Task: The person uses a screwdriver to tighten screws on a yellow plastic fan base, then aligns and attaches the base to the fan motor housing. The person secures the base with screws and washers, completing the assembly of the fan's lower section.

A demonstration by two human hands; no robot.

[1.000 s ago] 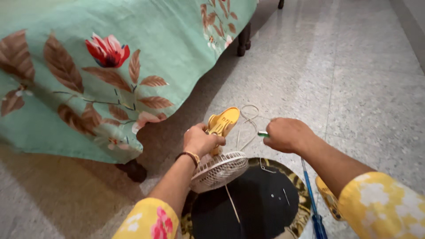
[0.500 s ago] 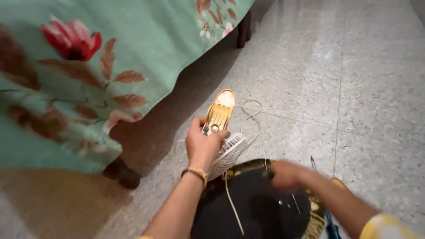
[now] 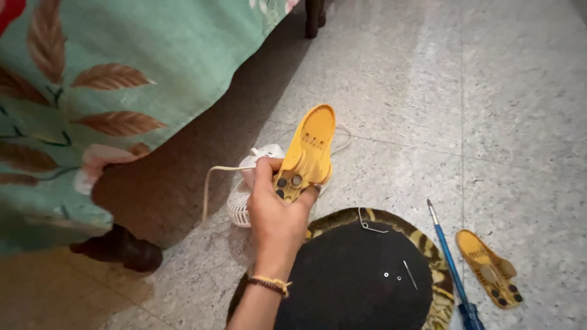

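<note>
My left hand [image 3: 276,211] grips a small clip fan by its yellow clip jaw [image 3: 309,153], which points up and away from me. The fan's white grille [image 3: 243,192] hangs behind and to the left of the hand, and its white cord [image 3: 211,183] loops off to the left. My right hand is out of view. A second yellow clip half [image 3: 490,267] lies on the floor at the right, beside a blue-handled screwdriver [image 3: 451,266].
A round black mat with a patterned rim [image 3: 354,281] lies below the hand, carrying small screws [image 3: 392,276], a pin and a bent wire spring [image 3: 369,224]. A green floral bedcover [image 3: 110,79] hangs over a bed at the left, above a dark wooden leg [image 3: 122,247]. Speckled stone floor [image 3: 489,110] extends to the right.
My right hand has drawn back out of view. My left hand has turned the fan so the yellow clip faces up and the grille swings left. The view has shifted right.
</note>
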